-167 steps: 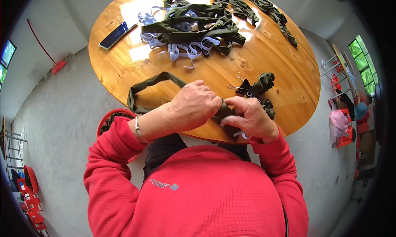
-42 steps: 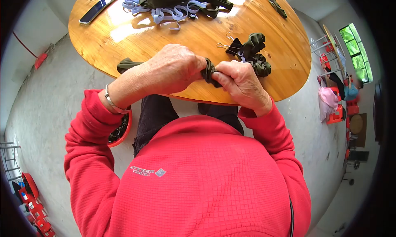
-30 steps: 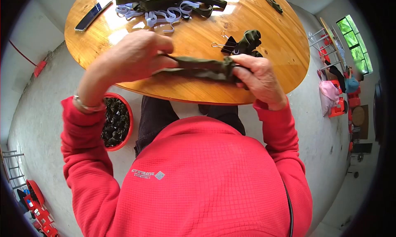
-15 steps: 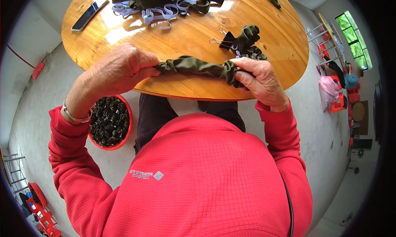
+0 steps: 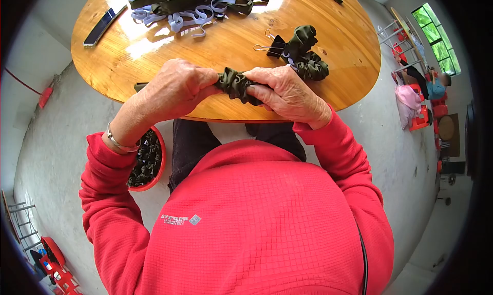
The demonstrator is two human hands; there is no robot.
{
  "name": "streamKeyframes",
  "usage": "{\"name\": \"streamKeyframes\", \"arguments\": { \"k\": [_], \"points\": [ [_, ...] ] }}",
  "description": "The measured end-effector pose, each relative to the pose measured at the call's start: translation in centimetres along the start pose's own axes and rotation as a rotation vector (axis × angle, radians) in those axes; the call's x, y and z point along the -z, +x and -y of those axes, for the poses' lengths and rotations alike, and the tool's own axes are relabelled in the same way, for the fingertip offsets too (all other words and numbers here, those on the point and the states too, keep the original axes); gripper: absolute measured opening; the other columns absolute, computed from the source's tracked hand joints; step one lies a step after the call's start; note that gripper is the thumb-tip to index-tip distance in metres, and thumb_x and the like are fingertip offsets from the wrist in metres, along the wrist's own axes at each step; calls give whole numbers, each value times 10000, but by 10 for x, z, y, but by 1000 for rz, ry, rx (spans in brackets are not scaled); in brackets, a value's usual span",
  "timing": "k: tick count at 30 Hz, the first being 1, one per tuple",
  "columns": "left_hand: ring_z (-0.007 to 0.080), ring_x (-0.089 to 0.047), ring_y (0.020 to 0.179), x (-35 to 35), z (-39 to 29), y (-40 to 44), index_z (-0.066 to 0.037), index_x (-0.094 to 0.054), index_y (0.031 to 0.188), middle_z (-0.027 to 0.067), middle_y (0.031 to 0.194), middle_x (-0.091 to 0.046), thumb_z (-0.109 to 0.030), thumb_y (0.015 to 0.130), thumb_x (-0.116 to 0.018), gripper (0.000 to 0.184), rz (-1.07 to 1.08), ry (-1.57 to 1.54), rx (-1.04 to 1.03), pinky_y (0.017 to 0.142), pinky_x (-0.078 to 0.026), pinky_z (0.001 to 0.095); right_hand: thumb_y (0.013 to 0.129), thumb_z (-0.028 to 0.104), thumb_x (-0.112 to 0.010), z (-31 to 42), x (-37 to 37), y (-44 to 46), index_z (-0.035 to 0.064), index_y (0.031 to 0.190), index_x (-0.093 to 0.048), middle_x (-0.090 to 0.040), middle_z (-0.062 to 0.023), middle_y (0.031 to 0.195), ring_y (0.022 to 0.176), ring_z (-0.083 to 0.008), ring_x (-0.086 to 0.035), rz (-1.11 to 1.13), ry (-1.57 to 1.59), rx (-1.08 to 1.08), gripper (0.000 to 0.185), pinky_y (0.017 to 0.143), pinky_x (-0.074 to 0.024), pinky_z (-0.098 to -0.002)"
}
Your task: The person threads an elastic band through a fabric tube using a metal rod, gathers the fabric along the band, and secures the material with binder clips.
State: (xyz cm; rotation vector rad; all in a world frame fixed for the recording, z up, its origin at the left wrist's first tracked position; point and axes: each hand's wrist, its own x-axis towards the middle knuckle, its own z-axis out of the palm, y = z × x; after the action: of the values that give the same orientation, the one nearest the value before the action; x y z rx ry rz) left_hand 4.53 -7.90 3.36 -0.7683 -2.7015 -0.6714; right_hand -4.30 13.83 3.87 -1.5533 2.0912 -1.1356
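A dark green gathered fabric tube (image 5: pixel 234 84) is stretched between my hands above the table's near edge. My left hand (image 5: pixel 177 90) pinches it on one side, and a piece of green cloth shows past the wrist. On the other side my right hand (image 5: pixel 287 94) grips the tube between thumb and fingers. The cloth is bunched into tight folds between them. Just beyond my right hand lies more ruffled green fabric (image 5: pixel 312 66), with a black binder clip (image 5: pixel 277 46) on it and a bit of pale elastic showing.
Green fabric strips (image 5: pixel 174 1) and pale elastic bands (image 5: pixel 177 21) lie at the back of the round wooden table (image 5: pixel 339 43). A phone (image 5: pixel 98 28) lies at left. On the floor stands a red basin (image 5: pixel 163 156) of ruffled green pieces. Another person (image 5: pixel 436 87) sits far right.
My hands have come closer together, and the fabric between them is shorter and more bunched. My left hand moved right and my right hand moved left.
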Motion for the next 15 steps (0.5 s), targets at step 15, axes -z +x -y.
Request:
{"name": "streamKeyframes", "arguments": {
  "k": [15],
  "points": [
    [261, -557, 611, 27, 26, -19, -35, -611, 811, 111, 626, -548, -79, 754, -657, 86, 40, 73, -4, 555, -438, 331, 815, 107, -608, -7, 32, -28, -10, 1042, -574, -624, -146, 864, 735, -248, -615, 31, -53, -83, 258, 670, -471, -293]
  ]
}}
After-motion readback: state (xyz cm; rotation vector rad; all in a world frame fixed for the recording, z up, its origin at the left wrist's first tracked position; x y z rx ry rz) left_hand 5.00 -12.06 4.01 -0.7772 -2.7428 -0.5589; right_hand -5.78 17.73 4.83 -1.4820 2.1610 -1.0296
